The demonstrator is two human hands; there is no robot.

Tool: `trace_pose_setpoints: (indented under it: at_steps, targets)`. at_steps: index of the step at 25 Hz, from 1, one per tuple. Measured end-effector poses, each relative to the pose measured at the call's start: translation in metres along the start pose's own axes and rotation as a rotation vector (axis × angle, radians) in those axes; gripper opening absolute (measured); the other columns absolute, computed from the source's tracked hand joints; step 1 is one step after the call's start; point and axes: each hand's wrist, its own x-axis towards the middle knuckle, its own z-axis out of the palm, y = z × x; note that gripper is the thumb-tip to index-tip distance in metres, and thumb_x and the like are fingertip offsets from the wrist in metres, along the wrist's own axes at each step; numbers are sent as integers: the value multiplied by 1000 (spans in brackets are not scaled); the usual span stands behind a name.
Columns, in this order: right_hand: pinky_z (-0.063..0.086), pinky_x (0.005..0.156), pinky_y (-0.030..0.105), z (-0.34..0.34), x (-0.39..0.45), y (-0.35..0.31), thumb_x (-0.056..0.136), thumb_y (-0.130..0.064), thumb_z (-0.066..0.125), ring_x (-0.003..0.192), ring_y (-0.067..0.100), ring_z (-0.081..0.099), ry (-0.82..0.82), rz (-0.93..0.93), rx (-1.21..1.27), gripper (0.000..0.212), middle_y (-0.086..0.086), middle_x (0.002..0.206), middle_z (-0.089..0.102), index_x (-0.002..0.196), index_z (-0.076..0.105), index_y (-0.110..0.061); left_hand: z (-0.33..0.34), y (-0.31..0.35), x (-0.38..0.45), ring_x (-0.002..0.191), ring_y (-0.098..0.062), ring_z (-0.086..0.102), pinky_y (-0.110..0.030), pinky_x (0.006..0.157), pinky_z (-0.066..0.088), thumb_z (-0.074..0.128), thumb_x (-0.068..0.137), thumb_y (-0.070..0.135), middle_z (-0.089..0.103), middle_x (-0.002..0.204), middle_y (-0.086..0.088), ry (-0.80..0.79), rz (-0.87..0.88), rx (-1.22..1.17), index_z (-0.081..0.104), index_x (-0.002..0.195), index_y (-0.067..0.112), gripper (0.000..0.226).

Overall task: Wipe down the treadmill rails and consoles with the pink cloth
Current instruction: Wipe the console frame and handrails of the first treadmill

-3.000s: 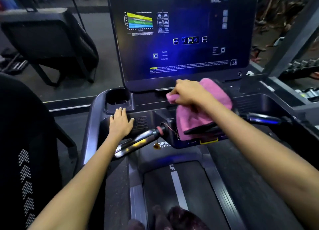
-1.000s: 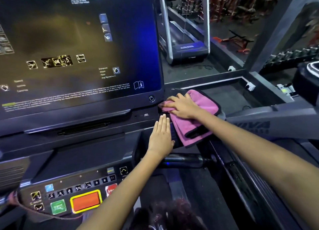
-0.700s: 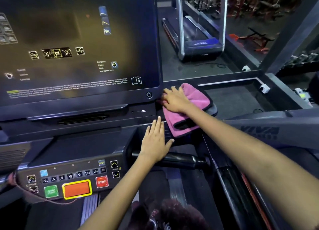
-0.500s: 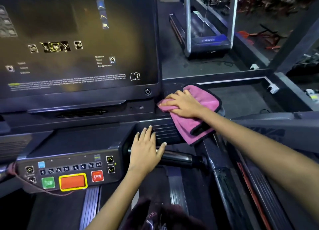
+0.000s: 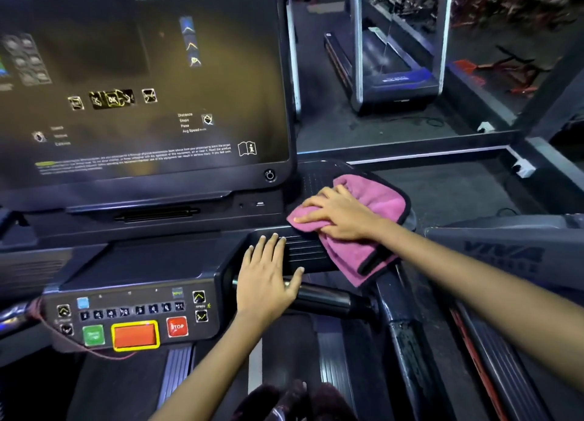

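Observation:
The pink cloth lies on the right side of the treadmill console, just right of the big screen. My right hand presses flat on the cloth with straight fingers, and one corner of the cloth hangs down over the console's front edge. My left hand rests flat on the ribbed black panel beside it, fingers straight, above the short black handgrip. The right side rail runs down toward me below the cloth.
A button panel with green, orange and red STOP keys sits at lower left, a red cord trailing from it. The walking belt lies below. Another treadmill stands beyond, and a grey machine arm juts in at right.
My view swung from the console's middle to its right side. My right hand slid the cloth back and forth on the right corner; my left hand moved slightly left along the panel.

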Motion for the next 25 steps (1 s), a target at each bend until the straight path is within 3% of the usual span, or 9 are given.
trace_pose_setpoints:
  at_steps: [2, 7, 9, 14, 20, 25]
  targets:
    - [26, 88, 37, 0, 9, 7, 92, -34, 43, 109, 22, 42, -2, 23, 0, 42, -6, 136, 47, 133, 46, -41, 1, -1, 2, 117, -27, 57, -43, 97, 44, 36, 78, 58, 62, 124, -8, 6, 14, 18, 61, 120, 10, 69]
    - [28, 97, 44, -2, 65, 8, 93, -35, 42, 117, 28, 39, 56, 471, 13, 37, 1, 129, 48, 129, 51, -32, 1, -1, 2, 118, -28, 57, -45, 97, 44, 36, 77, 60, 62, 124, -10, 18, 15, 26, 60, 121, 10, 71]
    - [25, 101, 46, -3, 84, 2, 92, -35, 45, 120, 29, 37, 64, 559, 25, 36, 4, 128, 48, 125, 54, -25, 2, -1, 2, 119, -28, 56, -45, 98, 44, 36, 78, 59, 61, 125, -10, 35, 15, 19, 60, 122, 10, 71]
    - [26, 101, 47, -4, 88, 17, 93, -41, 42, 121, 29, 37, 48, 481, -23, 40, 5, 131, 46, 128, 52, -24, 5, -2, 2, 119, -27, 56, -43, 100, 43, 37, 77, 58, 61, 125, -8, 85, 9, 10, 60, 122, 10, 70]
    - [26, 101, 49, -6, 107, 37, 94, -41, 35, 119, 32, 39, 83, 712, 8, 34, 6, 124, 52, 117, 59, -32, 8, -2, 3, 114, -25, 59, -43, 95, 46, 37, 75, 57, 65, 120, -4, 104, 24, 47, 65, 117, 14, 65]
    - [23, 105, 49, -9, 102, 19, 90, -33, 47, 119, 30, 39, 97, 399, 7, 37, 0, 130, 52, 126, 55, -24, 6, -2, 4, 113, -24, 60, -41, 94, 47, 36, 75, 55, 66, 118, -2, 127, 57, 77, 65, 115, 15, 63]
